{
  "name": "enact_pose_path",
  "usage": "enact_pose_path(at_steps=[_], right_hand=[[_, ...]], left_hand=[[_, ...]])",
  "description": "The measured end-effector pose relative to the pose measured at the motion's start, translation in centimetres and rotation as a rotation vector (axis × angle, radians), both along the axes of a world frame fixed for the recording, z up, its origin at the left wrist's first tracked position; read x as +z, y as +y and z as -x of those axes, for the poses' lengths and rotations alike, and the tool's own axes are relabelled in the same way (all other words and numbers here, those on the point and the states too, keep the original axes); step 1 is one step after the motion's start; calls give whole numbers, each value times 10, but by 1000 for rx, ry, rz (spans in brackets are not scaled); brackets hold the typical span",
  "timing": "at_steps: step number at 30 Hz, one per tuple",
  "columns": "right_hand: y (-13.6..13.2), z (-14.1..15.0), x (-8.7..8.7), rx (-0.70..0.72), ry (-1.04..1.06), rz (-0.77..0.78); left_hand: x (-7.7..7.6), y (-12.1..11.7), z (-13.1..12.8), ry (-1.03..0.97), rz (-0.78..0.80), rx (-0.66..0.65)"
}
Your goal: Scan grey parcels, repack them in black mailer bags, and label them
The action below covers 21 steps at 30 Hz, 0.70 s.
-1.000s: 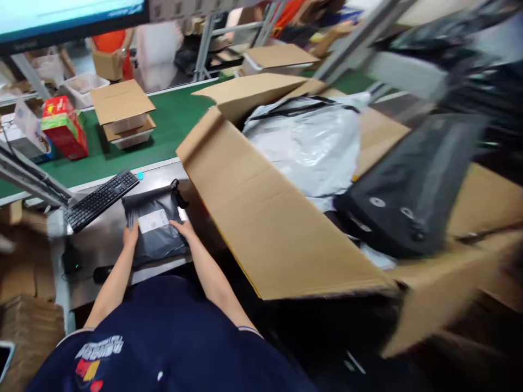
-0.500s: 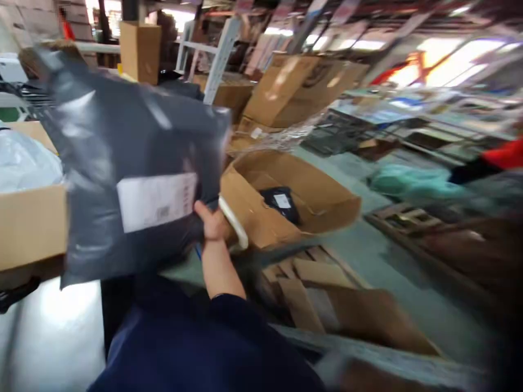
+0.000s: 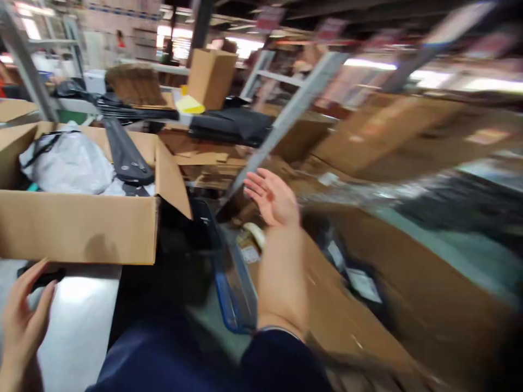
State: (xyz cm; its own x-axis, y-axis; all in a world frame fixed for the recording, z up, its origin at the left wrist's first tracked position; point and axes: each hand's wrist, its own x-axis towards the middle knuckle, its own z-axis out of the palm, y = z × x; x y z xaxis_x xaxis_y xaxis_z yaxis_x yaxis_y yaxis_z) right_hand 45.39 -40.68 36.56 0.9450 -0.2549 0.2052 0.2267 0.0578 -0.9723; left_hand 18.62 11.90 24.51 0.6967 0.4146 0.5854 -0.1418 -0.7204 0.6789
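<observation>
The person's right hand [image 3: 278, 200] is raised near the middle of the frame, palm showing and fingers spread loosely; its grip is wide and holds nothing. Its forearm runs down to a navy sleeve [image 3: 281, 362] at the bottom. Behind the fingertips a grey metal post [image 3: 281, 125] slants from the upper right down to the left.

The left hand [image 3: 21, 318] is at the lower left, thumb and forefinger parted and curved, with nothing seen in its grip. Just beyond these fingers a small black object [image 3: 56, 275] lies on the shiny table [image 3: 84, 321]; whether they touch it cannot be told.

The dark packages [image 3: 347, 267] with white labels lie inside a large open carton [image 3: 347, 324] that fills the lower right, to the right of the right forearm and apart from the hand. Blur hides their edges.

At the left of the frame, an open cardboard box [image 3: 77, 228] at the far side of the table holds a whitish plastic bag [image 3: 75, 163] and a dark grey pouch [image 3: 127, 155], which leans over the bag's right side. Below centre, a blue-edged bin [image 3: 224, 305] is left of the right forearm. Toward the upper middle, an upright brown box [image 3: 211, 79] is beside a yellow sheet [image 3: 190, 104] and black flat bags [image 3: 232, 124].
</observation>
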Motion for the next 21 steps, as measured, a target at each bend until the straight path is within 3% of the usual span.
enact_pose_path(at_steps=[2, 4, 6, 8, 12, 14, 17, 21], right_hand=[[56, -48, 25, 275, -80, 133], [121, -99, 49, 502, -146, 288], [195, -147, 64, 713, -208, 471], [274, -187, 65, 858, -247, 699], [420, -245, 33, 854, -221, 1244], [474, -262, 9, 810, -109, 1386], [524, -279, -26, 789, 73, 1347], [542, -298, -61, 790, 94, 1147]], left_hand=[[33, -9, -40, -15, -113, -9], [52, -12, -87, 18, -269, -22], [52, -16, -131, 91, -403, -17], [36, -24, -165, 180, -482, 4], [-12, -46, -198, 249, -551, 83], [-31, -53, -202, 210, -599, 125], [-45, -56, -203, 168, -651, 146], [-52, -55, -205, 152, -644, 145]])
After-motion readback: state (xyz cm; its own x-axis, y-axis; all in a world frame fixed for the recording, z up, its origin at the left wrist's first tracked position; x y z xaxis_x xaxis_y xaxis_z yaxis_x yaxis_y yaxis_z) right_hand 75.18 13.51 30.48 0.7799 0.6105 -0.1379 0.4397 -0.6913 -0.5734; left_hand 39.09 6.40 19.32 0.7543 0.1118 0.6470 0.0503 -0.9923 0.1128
